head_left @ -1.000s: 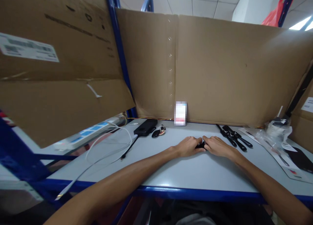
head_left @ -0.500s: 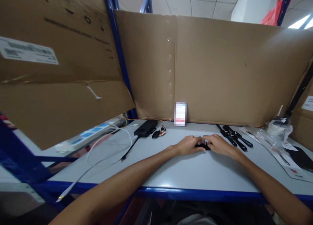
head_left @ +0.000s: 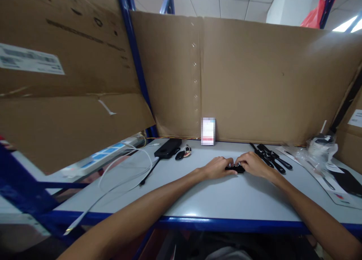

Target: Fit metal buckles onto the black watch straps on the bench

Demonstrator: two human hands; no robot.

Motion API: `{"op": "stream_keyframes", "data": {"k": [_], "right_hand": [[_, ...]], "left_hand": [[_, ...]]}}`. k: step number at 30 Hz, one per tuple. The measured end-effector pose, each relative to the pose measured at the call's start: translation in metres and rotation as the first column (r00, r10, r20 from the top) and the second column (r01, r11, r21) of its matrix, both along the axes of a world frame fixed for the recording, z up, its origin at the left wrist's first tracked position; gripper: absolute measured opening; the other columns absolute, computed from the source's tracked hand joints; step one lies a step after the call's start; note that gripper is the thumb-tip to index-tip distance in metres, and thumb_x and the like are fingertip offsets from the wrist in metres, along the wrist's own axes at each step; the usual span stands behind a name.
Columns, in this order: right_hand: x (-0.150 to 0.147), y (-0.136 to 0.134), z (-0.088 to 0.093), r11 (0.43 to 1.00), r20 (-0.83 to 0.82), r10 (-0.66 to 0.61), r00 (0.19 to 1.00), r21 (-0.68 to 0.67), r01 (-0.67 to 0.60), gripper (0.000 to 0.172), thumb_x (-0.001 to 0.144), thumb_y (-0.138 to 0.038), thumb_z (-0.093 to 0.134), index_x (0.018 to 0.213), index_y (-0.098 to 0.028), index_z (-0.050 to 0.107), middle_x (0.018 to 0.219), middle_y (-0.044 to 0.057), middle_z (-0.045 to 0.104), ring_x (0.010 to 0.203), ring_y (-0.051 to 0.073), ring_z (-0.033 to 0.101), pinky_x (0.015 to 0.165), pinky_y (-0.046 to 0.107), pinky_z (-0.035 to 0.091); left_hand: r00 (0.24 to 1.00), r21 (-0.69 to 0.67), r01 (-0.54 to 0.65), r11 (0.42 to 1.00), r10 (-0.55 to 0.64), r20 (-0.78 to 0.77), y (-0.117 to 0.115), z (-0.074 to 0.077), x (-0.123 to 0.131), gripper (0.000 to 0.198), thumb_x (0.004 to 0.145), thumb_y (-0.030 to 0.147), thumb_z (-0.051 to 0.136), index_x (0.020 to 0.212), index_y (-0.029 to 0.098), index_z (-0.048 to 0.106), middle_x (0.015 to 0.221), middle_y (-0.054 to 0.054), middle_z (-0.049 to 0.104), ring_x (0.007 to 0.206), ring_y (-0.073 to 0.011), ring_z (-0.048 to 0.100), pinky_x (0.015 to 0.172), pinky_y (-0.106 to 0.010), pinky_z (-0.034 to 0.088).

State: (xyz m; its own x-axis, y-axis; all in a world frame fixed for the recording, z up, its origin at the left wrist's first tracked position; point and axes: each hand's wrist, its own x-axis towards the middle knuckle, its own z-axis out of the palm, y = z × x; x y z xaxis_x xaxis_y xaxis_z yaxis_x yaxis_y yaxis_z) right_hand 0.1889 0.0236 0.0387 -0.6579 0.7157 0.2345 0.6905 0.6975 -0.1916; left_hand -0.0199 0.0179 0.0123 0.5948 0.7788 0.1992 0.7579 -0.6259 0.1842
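Between my hands, a little above the table or on it, is a black tool (head_left: 239, 170) with small shiny metal parts, which looks like a spokeshave; its ends are partly hidden. My left hand (head_left: 220, 167) grips its left part, thumb along the near side and fingers curled over the top. The fingers of my right hand (head_left: 251, 163) are bent together at the metal parts in its middle; exactly what they pinch is too small to make out. Several similar black spokeshaves (head_left: 270, 157) with long handles lie just to the right of my right hand.
A phone (head_left: 208, 132) leans on the cardboard wall (head_left: 254, 83) behind. To the left lie a black power bank (head_left: 169, 148), a key fob (head_left: 180, 155), white cables (head_left: 113, 184) and a power strip (head_left: 98, 162). Clear plastic packaging (head_left: 311, 162) lies at right, beside a black flat item (head_left: 346, 181).
My right hand has lifted slightly and its fingers have shifted, so more of the black tool's right part shows. My left hand keeps its hold.
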Motion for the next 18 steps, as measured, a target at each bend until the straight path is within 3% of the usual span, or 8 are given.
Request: {"op": "stream_keyframes", "data": {"k": [11,18], "right_hand": [[0.000,0.001,0.000,0.998,-0.042,0.039,0.998,-0.052,-0.041,0.040,0.080,-0.006,0.043,0.090,-0.022,0.078,0.086,0.003,0.076,0.077,0.015,0.067,0.071,0.023,0.042],[-0.001,-0.009,0.009,0.990,0.151,-0.099,0.984,0.120,0.081,0.036,0.083,-0.009,0.045,0.089,-0.021,0.078,0.091,0.008,0.077,0.083,0.019,0.068,0.072,0.026,0.039]], "left_hand": [[1.000,0.002,0.003,1.000,-0.003,0.001,0.001,-0.002,0.000,0.044,0.088,0.062,0.053,0.105,0.022,0.063,0.088,-0.006,0.072,0.081,-0.0240,0.068,0.066,-0.028,0.040],[1.000,-0.006,-0.012,1.000,0.012,0.003,0.000,-0.001,0.000,0.044,0.088,0.062,0.054,0.104,0.022,0.063,0.085,-0.006,0.072,0.081,-0.0242,0.067,0.066,-0.028,0.040]]}}
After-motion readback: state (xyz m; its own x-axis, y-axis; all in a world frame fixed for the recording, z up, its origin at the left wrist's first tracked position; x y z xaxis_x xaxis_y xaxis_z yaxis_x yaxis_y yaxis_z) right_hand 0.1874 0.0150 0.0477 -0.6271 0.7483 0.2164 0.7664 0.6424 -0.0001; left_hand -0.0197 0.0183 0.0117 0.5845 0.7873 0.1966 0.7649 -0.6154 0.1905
